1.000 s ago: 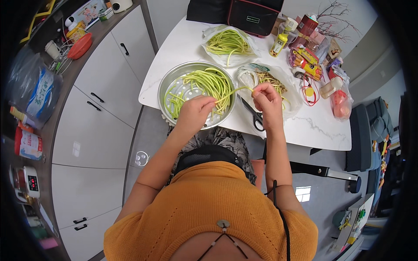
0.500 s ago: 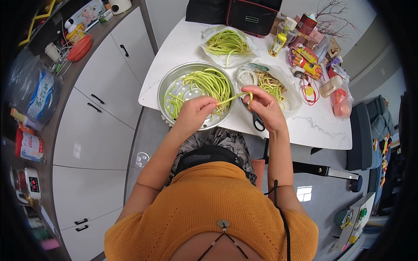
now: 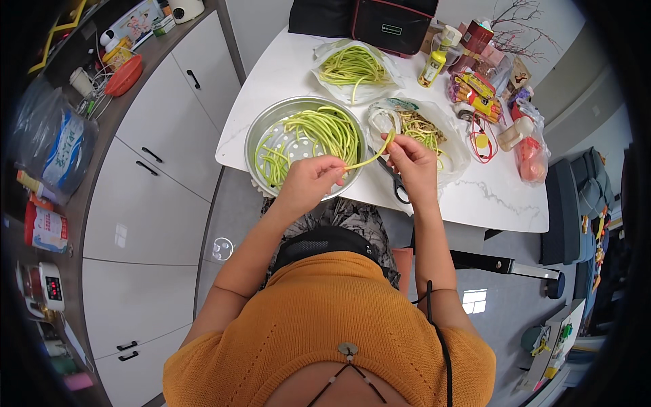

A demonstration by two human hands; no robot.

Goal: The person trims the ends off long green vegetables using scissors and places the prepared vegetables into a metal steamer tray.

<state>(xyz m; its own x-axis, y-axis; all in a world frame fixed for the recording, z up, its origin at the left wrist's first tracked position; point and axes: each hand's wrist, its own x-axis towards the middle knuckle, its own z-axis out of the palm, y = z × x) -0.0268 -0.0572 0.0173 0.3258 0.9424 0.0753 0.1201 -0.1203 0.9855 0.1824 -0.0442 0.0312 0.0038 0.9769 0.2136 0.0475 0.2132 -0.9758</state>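
Note:
A long thin green vegetable stem (image 3: 371, 160), resembling a garlic scape, stretches between my two hands. My left hand (image 3: 313, 182) pinches its lower end by the near rim of a round metal pan (image 3: 252, 139). Higher up and to the right, my right hand (image 3: 412, 163) grips the other end between thumb and fingers. Many similar stems (image 3: 325, 132) lie in the pan, with shorter cut pieces (image 3: 273, 163) at its left; its bottom has holes. Beyond my right hand, an open plastic bag (image 3: 456, 152) holds brownish and green trimmings (image 3: 424, 129). Black-handled scissors (image 3: 400, 188) lie partly hidden beside that hand.
Another plastic bag of stems (image 3: 352, 68) sits at the back of the white table (image 3: 264, 78). A yellow bottle (image 3: 432, 68), packaged food (image 3: 476, 95) and a bag with reddish contents (image 3: 532, 159) crowd the right side. White cabinets (image 3: 156, 190) run along the left.
My right hand has shifted slightly, its fingers now pinching the stem's tip more closely. My left hand has moved a little right and down. The stem now bows upward between them.

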